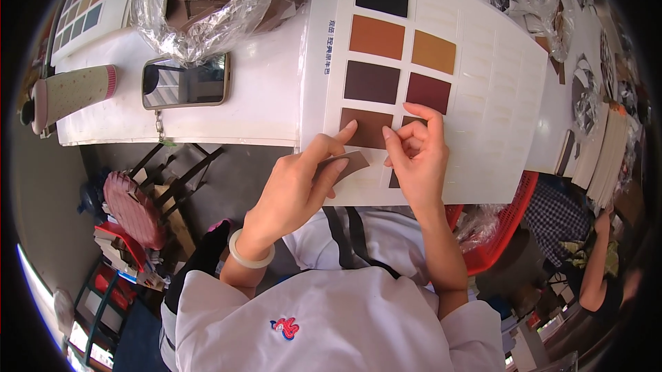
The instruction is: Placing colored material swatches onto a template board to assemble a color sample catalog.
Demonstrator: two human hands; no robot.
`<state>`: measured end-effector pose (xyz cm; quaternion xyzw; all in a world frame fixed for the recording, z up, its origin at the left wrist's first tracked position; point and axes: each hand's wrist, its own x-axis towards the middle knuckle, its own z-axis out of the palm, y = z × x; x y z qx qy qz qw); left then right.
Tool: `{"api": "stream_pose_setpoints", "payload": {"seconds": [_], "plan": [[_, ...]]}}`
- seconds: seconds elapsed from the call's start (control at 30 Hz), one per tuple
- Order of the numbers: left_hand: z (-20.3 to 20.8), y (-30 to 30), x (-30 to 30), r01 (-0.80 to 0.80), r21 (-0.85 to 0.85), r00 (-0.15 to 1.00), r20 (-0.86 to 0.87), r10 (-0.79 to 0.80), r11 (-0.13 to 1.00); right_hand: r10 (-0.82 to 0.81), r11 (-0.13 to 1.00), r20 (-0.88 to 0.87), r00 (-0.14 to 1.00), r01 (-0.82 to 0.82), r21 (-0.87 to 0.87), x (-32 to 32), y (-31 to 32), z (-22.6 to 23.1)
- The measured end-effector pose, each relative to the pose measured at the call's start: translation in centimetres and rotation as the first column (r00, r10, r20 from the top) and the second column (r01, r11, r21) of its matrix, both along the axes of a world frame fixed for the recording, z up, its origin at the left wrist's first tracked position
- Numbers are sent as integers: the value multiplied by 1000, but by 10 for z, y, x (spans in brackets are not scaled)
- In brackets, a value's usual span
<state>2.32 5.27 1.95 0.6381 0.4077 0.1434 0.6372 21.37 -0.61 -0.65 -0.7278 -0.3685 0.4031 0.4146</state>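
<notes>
A white sample card (483, 158) lies in front of me, bearing rows of coloured swatches in black, orange, tan, purple-brown and maroon. My left hand (289, 182) grips a small stack of brown swatches (353, 164) between thumb and fingers. Its index fingertip rests on a brown swatch (365, 127) on the card. At that swatch's right edge is the thumb of my right hand (422, 155). The right index finger stands apart from the thumb, at the maroon swatch (429, 93), and the other fingers curl in. Darker swatches are partly hidden under this hand.
A phone (186, 82) and a pale tumbler (76, 96) lie at the left of the table. Behind them, a clear plastic bag (207, 34) holds many brown pieces. A red basket (507, 230) stands below the card's right side. Another person's arm (596, 262) shows at the far right.
</notes>
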Motion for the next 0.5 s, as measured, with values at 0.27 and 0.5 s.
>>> {"api": "stream_pose_setpoints", "payload": {"seconds": [0.27, 0.5], "plan": [[-3, -1, 2, -5, 1, 1000, 9, 5, 1000, -51, 999, -45, 998, 51, -5, 1, 0, 1], [-3, -2, 3, -17, 10, 1000, 27, 16, 1000, -51, 999, -53, 997, 50, -14, 1, 1, 0]]}}
